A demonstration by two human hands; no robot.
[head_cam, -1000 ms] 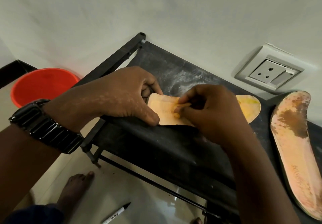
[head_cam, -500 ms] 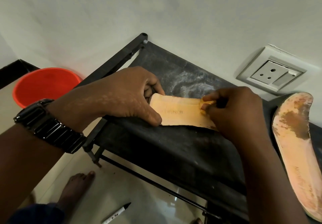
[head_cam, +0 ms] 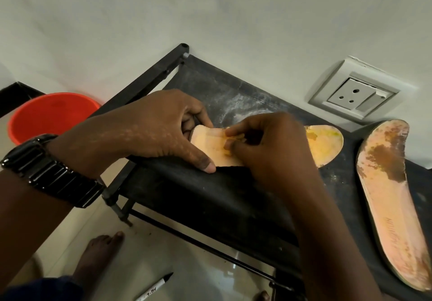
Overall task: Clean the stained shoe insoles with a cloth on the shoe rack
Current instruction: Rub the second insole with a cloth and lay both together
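Note:
A yellow-stained insole (head_cam: 327, 142) lies across the black fabric top of the shoe rack (head_cam: 210, 197). My left hand (head_cam: 152, 132) grips its heel end, thumb pressed on the near edge. My right hand (head_cam: 268, 146) covers the insole's middle and pinches a small yellowish cloth (head_cam: 233, 137) against it; most of the cloth is hidden under the fingers. A second insole (head_cam: 392, 195) with brown stains lies apart at the right end of the rack.
A white wall socket (head_cam: 353, 96) sits on the wall behind the rack. A red bucket (head_cam: 46, 113) stands on the floor at left. A marker pen (head_cam: 154, 286) and a bare foot (head_cam: 98, 254) are on the tiled floor below.
My right hand has slid with the cloth back left along the insole toward the heel, after being further right half a second ago. The toe end shows again. My left hand stays put.

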